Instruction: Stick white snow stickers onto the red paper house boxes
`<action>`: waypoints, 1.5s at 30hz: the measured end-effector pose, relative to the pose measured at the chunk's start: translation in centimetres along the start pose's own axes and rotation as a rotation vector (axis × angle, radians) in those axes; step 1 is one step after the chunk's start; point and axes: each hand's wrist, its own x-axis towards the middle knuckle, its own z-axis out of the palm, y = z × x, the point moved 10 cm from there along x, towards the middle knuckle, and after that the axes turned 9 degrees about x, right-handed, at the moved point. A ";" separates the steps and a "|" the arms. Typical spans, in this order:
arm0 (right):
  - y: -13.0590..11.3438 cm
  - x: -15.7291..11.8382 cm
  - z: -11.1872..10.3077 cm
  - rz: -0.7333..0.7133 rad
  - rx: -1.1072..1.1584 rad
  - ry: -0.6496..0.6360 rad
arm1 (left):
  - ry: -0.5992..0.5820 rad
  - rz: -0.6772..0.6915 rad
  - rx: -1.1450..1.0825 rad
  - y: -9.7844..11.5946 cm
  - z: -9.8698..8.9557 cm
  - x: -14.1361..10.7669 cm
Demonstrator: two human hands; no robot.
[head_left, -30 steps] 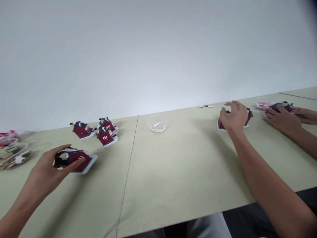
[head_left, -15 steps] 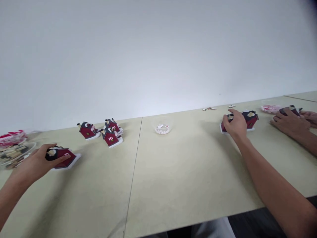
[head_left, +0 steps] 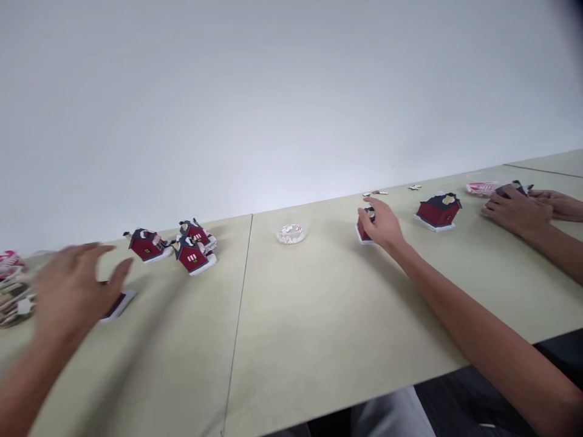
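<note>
My left hand (head_left: 75,291), blurred, hovers with fingers spread over a small dark-red model house (head_left: 117,306) at the left; most of that house is hidden behind the hand. My right hand (head_left: 382,224) grips another model house (head_left: 363,233), whose white base is on or just above the table; the fingers cover much of it. To the right of this hand a third red house (head_left: 438,212) with a dark roof stands alone. Between my hands sits a clear round dish (head_left: 291,235) of small white and red-striped pieces.
Several finished-looking houses (head_left: 194,252) with striped porches cluster at the back left. A tub of small pieces (head_left: 16,303) and a red-and-white packet (head_left: 10,264) lie at the far left. Small flat pieces (head_left: 376,193) lie by the wall. A co-worker's hands (head_left: 519,209) hold a dark piece at the right.
My right hand has moved left with its house, away from the house it stood beside. My left hand has let go of the left house and opened.
</note>
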 end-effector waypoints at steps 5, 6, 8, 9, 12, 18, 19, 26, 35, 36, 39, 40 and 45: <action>-5.0 -1.2 2.9 -0.056 0.124 -0.134 | -0.011 0.419 -0.182 21.0 3.4 2.9; -5.9 -1.6 3.3 -0.078 0.132 -0.168 | -0.076 0.459 -0.198 24.7 4.5 4.0; -7.5 -2.4 3.9 -0.122 0.148 -0.234 | -0.356 0.546 -0.161 31.2 8.1 5.8; -8.1 -2.7 4.1 -0.142 0.162 -0.259 | -0.573 0.599 -0.107 33.8 10.4 6.0; -9.3 -3.2 4.5 -0.206 0.214 -0.283 | -0.849 0.666 -0.036 38.6 14.3 6.9; -8.2 -3.2 5.2 -0.177 0.311 -0.248 | -1.101 0.711 0.070 40.8 19.5 5.4; -7.8 -3.2 5.4 -0.152 0.326 -0.251 | -1.116 0.717 0.064 40.7 19.9 5.2; -7.2 -3.4 6.5 -0.119 0.364 -0.307 | -1.030 0.715 -0.060 38.8 19.3 7.0; -7.5 -3.5 6.4 -0.162 0.343 -0.315 | -1.168 0.645 -0.035 37.1 20.8 5.4; -7.6 -3.5 6.4 -0.170 0.340 -0.312 | -1.184 0.643 -0.029 37.2 20.9 5.3; -8.0 -3.5 6.5 -0.191 0.328 -0.328 | -1.206 0.652 -0.011 37.7 20.9 5.0; -8.1 -3.5 6.5 -0.195 0.325 -0.337 | -1.206 0.653 -0.002 37.8 20.9 5.0; -8.0 -3.6 6.7 -0.178 0.307 -0.363 | -1.220 0.625 0.034 37.6 21.0 4.9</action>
